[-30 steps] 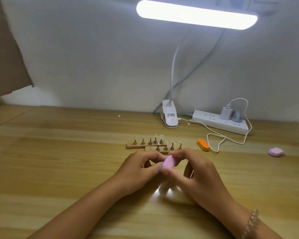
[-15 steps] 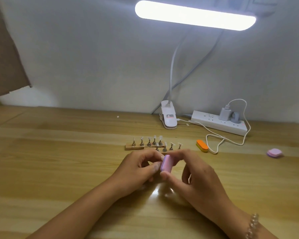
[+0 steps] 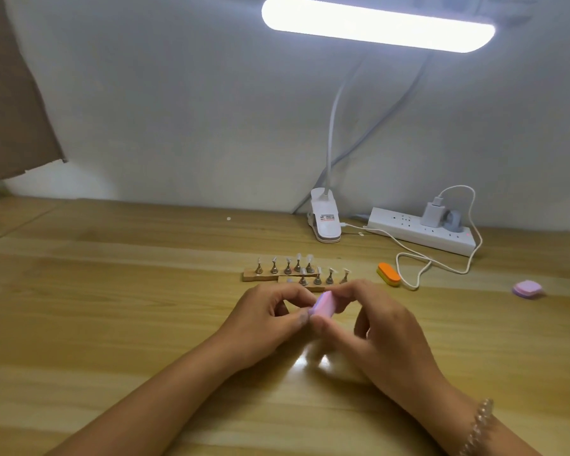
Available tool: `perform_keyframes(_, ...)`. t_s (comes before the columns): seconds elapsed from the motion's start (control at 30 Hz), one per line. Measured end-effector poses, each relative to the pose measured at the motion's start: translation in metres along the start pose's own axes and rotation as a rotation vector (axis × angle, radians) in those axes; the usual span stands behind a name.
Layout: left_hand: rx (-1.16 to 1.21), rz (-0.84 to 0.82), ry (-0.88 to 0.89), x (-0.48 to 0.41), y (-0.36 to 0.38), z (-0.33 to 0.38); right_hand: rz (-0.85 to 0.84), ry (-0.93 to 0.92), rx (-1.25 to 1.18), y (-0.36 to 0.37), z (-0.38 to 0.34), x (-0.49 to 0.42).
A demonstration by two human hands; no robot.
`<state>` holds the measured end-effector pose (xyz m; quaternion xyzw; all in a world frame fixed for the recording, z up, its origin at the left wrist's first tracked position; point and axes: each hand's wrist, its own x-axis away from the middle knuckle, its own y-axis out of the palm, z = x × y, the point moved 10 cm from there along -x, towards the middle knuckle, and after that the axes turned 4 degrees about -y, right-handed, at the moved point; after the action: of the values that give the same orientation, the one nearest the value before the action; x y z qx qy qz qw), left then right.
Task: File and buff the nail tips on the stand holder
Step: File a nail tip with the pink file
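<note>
Both hands met just before the stand holder [image 3: 251,277]: the right hand [image 3: 379,324] gripped a pink buffer block [image 3: 324,303], and the left hand [image 3: 267,319] curled in a pinch at its end, on what I took for a hidden nail tip. Within the last second the block had rocked upright and tilted back, so buffing looked under way. An orange file [image 3: 389,274] lay near on the right, and the wooden table [image 3: 112,307] stretched wide to the left.

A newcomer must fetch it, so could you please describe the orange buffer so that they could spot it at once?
Find the white power strip against the back wall, on the right. In front of it, beside the looped cable and right of the nail stand, lies the orange buffer. It is the only orange block: the purple one lies farther right.
</note>
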<state>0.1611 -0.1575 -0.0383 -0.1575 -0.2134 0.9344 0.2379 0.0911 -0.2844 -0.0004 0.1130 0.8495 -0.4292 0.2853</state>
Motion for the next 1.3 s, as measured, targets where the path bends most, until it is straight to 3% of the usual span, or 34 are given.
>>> perform_keyframes(0.13,0.099,0.022,-0.039,0.000,-0.005,-0.004,0.130,0.091,-0.098,-0.017,0.015,0.000)
perform_keyframes(0.27,0.120,0.027,-0.048,-0.002,-0.006,-0.006,-0.026,-0.050,0.023,0.002,-0.012,0.003)
perform_keyframes(0.4,0.096,0.038,-0.019,-0.002,-0.005,-0.004,0.073,0.042,0.019,-0.009,0.004,0.001)
perform_keyframes(0.53,0.097,0.063,-0.006,-0.002,-0.008,-0.004,-0.032,-0.075,0.061,0.004,-0.014,0.004)
perform_keyframes(0.67,0.108,0.081,-0.008,0.000,-0.010,-0.003,0.091,0.029,-0.008,-0.012,0.000,0.002)
perform_keyframes(0.77,0.093,0.081,-0.015,-0.001,-0.009,-0.004,-0.020,-0.051,0.015,0.001,-0.011,0.003)
perform_keyframes(0.9,0.072,0.079,0.007,0.000,-0.009,-0.001,0.088,0.027,-0.030,-0.012,-0.001,0.001)
perform_keyframes(1.0,0.058,0.087,-0.004,-0.001,-0.010,-0.003,-0.027,-0.036,0.007,0.001,-0.009,0.002)
perform_keyframes(1.1,0.051,0.102,-0.010,-0.001,-0.012,-0.004,0.072,0.029,-0.025,-0.010,0.000,0.001)
perform_keyframes(1.23,0.033,0.103,-0.012,-0.001,-0.011,-0.003,-0.012,-0.040,0.013,0.002,-0.009,0.002)
perform_keyframes(1.3,0.037,0.110,-0.018,0.000,-0.012,-0.002,0.048,0.004,-0.009,-0.005,-0.003,0.001)
